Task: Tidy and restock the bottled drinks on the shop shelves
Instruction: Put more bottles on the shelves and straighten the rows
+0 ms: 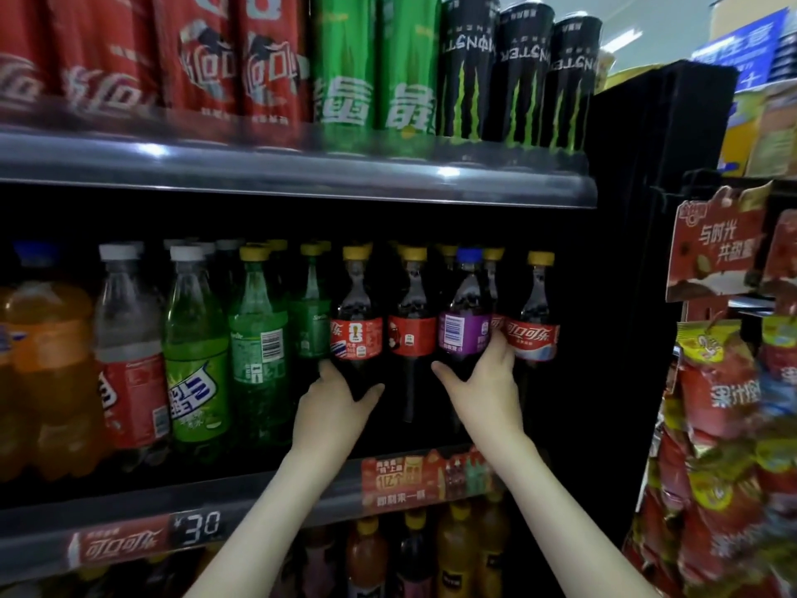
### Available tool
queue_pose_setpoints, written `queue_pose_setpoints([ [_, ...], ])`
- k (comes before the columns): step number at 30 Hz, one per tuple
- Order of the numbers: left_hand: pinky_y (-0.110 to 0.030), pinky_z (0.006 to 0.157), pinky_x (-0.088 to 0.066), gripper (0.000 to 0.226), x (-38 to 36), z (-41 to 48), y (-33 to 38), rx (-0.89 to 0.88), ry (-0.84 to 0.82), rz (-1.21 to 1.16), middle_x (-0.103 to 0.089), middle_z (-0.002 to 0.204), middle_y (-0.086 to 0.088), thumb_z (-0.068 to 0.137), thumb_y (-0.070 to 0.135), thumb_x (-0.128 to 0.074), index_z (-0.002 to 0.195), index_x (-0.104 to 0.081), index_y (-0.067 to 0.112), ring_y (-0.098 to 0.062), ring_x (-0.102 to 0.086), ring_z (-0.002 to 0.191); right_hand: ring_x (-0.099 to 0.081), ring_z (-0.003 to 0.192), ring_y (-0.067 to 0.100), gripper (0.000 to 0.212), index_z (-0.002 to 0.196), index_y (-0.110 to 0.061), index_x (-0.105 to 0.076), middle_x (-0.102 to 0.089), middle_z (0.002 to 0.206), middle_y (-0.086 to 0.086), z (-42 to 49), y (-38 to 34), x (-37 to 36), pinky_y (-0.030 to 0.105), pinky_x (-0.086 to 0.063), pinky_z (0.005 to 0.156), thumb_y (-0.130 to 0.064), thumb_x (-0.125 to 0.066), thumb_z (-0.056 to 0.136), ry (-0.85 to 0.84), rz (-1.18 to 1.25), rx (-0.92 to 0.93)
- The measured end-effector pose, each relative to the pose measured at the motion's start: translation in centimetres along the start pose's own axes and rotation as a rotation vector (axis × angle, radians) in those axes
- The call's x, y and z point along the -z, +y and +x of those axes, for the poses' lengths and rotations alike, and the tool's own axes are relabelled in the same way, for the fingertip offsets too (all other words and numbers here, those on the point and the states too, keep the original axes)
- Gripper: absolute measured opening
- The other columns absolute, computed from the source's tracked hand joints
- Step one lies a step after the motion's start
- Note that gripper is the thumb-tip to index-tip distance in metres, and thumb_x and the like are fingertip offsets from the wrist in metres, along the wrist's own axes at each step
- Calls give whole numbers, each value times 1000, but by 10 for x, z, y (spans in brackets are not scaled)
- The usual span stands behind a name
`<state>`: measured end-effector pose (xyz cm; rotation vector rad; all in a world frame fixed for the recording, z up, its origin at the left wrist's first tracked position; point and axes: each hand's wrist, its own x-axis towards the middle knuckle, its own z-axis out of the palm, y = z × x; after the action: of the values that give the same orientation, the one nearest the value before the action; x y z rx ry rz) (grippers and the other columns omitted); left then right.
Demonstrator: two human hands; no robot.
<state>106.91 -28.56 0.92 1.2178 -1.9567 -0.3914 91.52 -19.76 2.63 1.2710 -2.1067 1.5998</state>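
Note:
On the middle shelf [129, 524] stands a row of bottles. My left hand [334, 401] grips the lower body of a dark cola bottle with a red label and yellow cap [356, 321]. My right hand [485, 381] grips a dark bottle with a purple label and blue cap [465, 321]. Between them stands another red-label cola bottle [412, 325]. A further cola bottle [534, 325] stands at the row's right end, beside my right hand.
Green soda bottles [258, 338], a clear bottle with a red label [129, 347] and orange soda [47, 364] fill the shelf's left. Red, green and black cans [470, 75] stand on the shelf above. Snack bags [729, 446] hang on a rack at the right.

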Motion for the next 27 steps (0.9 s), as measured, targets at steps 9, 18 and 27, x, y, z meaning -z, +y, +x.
queue_pose_setpoints([
  [9, -32, 77, -54, 87, -5, -16, 3, -35, -45, -47, -46, 139, -14, 89, 49, -59, 150, -12, 9, -28, -58, 113, -52, 113, 27, 74, 129, -7, -40, -47, 126, 9, -5, 10, 3, 26, -39, 83, -28, -82, 72, 149, 120, 59],
  [18, -8, 110, -19, 78, -4, -117, 9, -487, 94, -221, -35, 147, -6, 88, 25, -67, 149, -21, 9, -15, -31, 137, -43, 110, -18, 70, 119, 8, -44, -49, 113, 12, -68, -3, 46, 2, -31, 94, -21, -83, 69, 288, 408, 391],
  [27, -26, 85, -51, 68, 6, -173, -6, -189, -62, -335, -63, 112, 18, 70, 45, -64, 132, -44, 27, -7, -60, 106, -63, 103, 2, 68, 107, -50, -50, -64, 106, -17, -145, -2, 37, 10, -47, 83, -27, -88, 56, -424, 669, 222],
])
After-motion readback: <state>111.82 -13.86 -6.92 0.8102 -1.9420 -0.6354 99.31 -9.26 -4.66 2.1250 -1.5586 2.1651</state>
